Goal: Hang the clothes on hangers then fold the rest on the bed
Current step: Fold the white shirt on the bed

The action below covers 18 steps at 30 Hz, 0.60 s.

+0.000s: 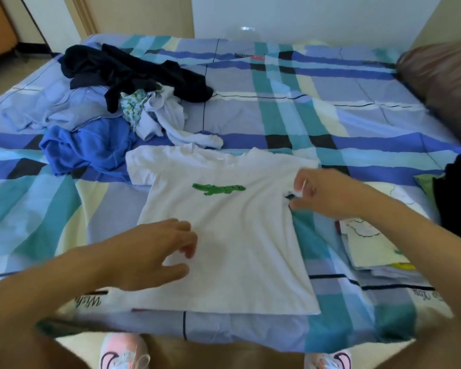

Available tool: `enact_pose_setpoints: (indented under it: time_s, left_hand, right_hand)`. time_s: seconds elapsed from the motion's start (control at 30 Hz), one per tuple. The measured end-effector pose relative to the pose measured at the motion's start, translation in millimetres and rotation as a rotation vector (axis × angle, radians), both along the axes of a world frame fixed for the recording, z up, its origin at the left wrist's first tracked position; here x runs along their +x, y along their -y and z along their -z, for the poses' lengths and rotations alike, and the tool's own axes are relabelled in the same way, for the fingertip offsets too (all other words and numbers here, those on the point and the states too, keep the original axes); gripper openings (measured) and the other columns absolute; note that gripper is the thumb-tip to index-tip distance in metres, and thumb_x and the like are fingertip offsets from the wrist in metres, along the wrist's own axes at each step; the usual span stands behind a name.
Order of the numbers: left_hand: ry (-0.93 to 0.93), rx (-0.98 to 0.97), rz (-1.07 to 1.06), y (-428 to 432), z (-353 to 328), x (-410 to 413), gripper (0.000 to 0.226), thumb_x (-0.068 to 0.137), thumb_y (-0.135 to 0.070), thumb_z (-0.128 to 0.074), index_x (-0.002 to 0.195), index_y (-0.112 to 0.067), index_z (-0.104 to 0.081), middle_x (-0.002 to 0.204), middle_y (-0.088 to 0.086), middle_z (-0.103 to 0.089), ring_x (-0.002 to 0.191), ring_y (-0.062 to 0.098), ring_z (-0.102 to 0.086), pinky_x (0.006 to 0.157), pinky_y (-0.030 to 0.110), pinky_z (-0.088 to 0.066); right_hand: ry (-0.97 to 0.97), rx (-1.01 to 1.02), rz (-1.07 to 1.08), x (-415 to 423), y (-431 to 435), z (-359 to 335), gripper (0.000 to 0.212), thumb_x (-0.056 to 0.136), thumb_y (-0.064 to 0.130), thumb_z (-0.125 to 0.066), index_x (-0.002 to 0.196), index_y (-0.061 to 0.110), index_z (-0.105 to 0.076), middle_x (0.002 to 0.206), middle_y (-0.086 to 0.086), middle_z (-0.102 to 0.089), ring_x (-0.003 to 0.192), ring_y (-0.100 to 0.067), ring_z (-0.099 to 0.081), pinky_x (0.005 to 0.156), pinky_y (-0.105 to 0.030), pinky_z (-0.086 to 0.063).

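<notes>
Near edge: pink-white shoes [124, 354] are seen on floor below edge of bed [277, 107], which is covered w/ checked blue/teal sheet. White T-shirt [232, 249] w/ green crocodile print [218, 189] is laid flat, front up, on near part of bed, hem toward viewer, collar away. L hand [155, 251] is positioned over lower-L part of shirt. Its fingers [189, 246] are loosely curled and relaxed, nothing grasped. Contact w/ fabric cannot be told for sure. R hand [322, 193] is placed at shirt's R side (as viewed), by sleeve/armpit. Fabric edge there is pinched betw. thumb and fingers [301, 181], w/ a small fold lifted. Opposite sleeve is spread flat to the L. Just R of shirt, apart from it: folded stack [370, 249] of pale garments, flat on sheet. Farther R, at frame edge: dark garment [458, 198], partly cut off. Behind shirt, L of centre, unfolded heap is noted. Blue garment [91, 150] lies nearest, its edge just beside the spread sleeve. Pale lilac-white garment [171, 123] has one end trailing to near shirt collar. Green-patterned piece [132, 105] is tucked in middle. Light-blue garment [64, 107] is spread to L. Dark navy clothes [133, 73] are piled on far side. Far R: brown pillow [442, 78] at bed edge. Behind bed: white wall [304, 14].
</notes>
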<state>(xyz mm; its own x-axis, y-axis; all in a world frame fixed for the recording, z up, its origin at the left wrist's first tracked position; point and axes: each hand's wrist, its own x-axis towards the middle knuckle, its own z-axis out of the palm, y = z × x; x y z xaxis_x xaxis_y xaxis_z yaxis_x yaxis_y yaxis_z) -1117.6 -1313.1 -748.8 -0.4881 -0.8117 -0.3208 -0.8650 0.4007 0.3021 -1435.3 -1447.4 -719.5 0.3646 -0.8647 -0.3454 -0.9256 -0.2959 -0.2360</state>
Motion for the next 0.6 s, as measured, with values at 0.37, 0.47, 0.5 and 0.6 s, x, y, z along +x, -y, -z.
enact_pose_setpoints:
  time_s: [0.37, 0.47, 0.5, 0.6]
  left_hand:
    - [-0.105, -0.157, -0.202, 92.0, 61.3, -143.8, 0.074, 0.102, -0.061, -0.027, 0.161, -0.022, -0.008, 0.169, -0.004, 0.002, 0.155, 0.013, 0.01, 0.126, 0.04, 0.002]
    - [-0.081, -0.174, -0.196, 91.4, 78.7, -165.9, 0.082, 0.096, -0.07, -0.011, 0.16, -0.023, 0.009, 0.167, -0.003, 0.018, 0.15, 0.012, 0.027, 0.124, 0.046, 0.01]
    - [-0.099, -0.196, -0.207, 89.6, 82.1, -169.0, 0.084, 0.093, -0.073, -0.004, 0.16, -0.025, 0.012, 0.166, -0.005, 0.021, 0.149, 0.011, 0.03, 0.124, 0.046, 0.011]
    - [-0.122, -0.259, -0.256, 85.7, 88.4, -167.8, 0.091, 0.085, -0.077, 0.013, 0.158, -0.023, 0.017, 0.164, -0.006, 0.027, 0.147, 0.009, 0.033, 0.124, 0.044, 0.012]
  right_hand:
    - [0.696, 0.128, 0.577, -8.9, 88.7, 66.7, 0.11, 0.075, 0.02, -0.089, 0.156, 0.025, -0.014, 0.133, -0.009, -0.052, 0.113, -0.032, -0.059, 0.092, -0.048, -0.056]
    - [0.672, 0.266, 0.461, -4.6, 77.3, 61.4, 0.08, 0.075, 0.002, -0.085, 0.138, 0.026, -0.042, 0.111, -0.005, -0.053, 0.085, -0.019, -0.06, 0.058, -0.027, -0.056]
    - [0.633, 0.273, 0.429, -6.2, 76.5, 59.3, 0.07, 0.074, -0.001, -0.084, 0.13, 0.023, -0.051, 0.109, -0.007, -0.056, 0.078, -0.017, -0.06, 0.053, -0.023, -0.053]
    - [0.538, 0.201, 0.411, -18.3, 81.8, 53.2, 0.061, 0.073, -0.002, -0.084, 0.126, 0.016, -0.06, 0.097, -0.009, -0.059, 0.07, -0.017, -0.059, 0.056, -0.023, -0.046]
